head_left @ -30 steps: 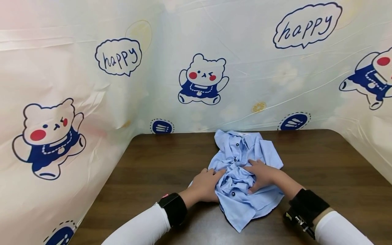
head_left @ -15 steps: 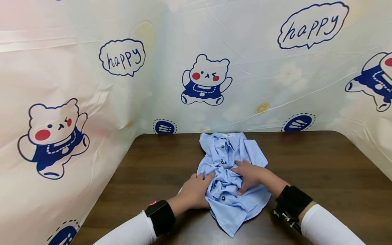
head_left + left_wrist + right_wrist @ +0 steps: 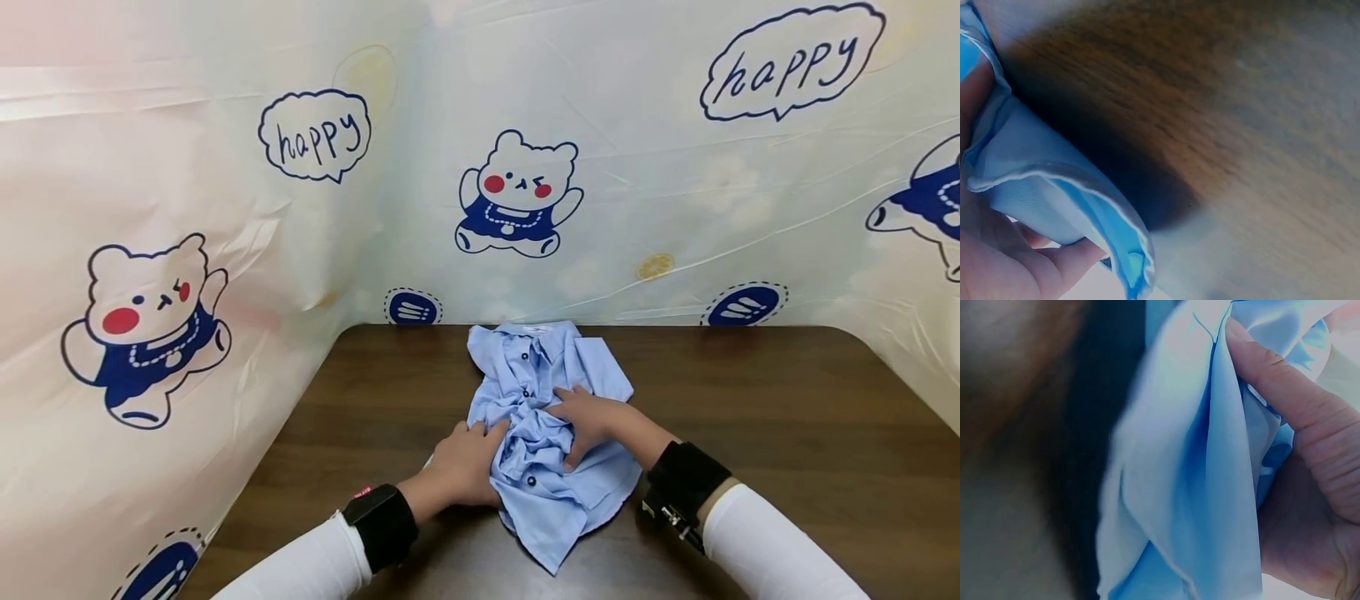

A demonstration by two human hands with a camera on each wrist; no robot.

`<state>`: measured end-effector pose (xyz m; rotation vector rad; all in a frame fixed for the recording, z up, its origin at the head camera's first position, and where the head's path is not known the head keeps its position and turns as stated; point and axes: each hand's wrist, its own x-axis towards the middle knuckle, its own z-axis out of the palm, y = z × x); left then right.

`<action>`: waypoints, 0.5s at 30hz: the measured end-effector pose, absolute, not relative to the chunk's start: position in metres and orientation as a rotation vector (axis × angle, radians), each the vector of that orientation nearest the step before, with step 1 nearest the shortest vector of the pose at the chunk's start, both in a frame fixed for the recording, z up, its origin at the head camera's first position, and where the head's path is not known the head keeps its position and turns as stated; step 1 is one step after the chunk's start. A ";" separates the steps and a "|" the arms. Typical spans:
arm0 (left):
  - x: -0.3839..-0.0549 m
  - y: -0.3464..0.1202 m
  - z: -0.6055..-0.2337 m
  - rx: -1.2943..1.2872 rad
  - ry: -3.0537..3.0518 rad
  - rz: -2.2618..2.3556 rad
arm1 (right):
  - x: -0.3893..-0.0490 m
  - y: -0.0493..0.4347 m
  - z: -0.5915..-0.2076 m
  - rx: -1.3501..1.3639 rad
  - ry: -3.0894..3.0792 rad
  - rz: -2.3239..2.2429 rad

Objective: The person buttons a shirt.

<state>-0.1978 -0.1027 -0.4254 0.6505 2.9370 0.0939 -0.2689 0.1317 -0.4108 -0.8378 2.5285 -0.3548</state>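
A light blue button-up shirt point(image 3: 558, 487) lies front up, its collar by the table's far edge and its middle bunched into folds. Dark buttons run down the front. At the shirt's left side, my left hand point(image 3: 467, 462) grips the fabric; in the left wrist view the fingers point(image 3: 1075, 262) curl round a folded hem. My right hand point(image 3: 592, 423) holds the bunched cloth from the right. Its thumb point(image 3: 1279, 375) presses on a fold in the right wrist view, while some of its fingers are hidden behind the fabric.
The dark brown wooden table point(image 3: 750, 400) has rounded far corners. Behind it and along both sides hangs a pale curtain point(image 3: 645, 183) printed with bears and "happy" bubbles. Black bands point(image 3: 382, 525) wrap both wrists over white sleeves.
Both hands have shifted the shirt leftward across the table, keeping their hold. Its bunched shape stays much the same. The head view has turned slightly left.
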 end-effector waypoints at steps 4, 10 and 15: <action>-0.199 -0.101 -0.425 0.651 2.940 0.102 | -0.271 0.131 -0.410 -0.828 2.525 -0.350; -0.200 -0.103 -0.421 0.701 2.875 0.141 | -0.272 0.138 -0.414 -0.834 2.530 -0.316; -0.213 -0.116 -0.402 0.772 2.617 0.355 | -0.270 0.152 -0.412 -0.891 2.538 -0.350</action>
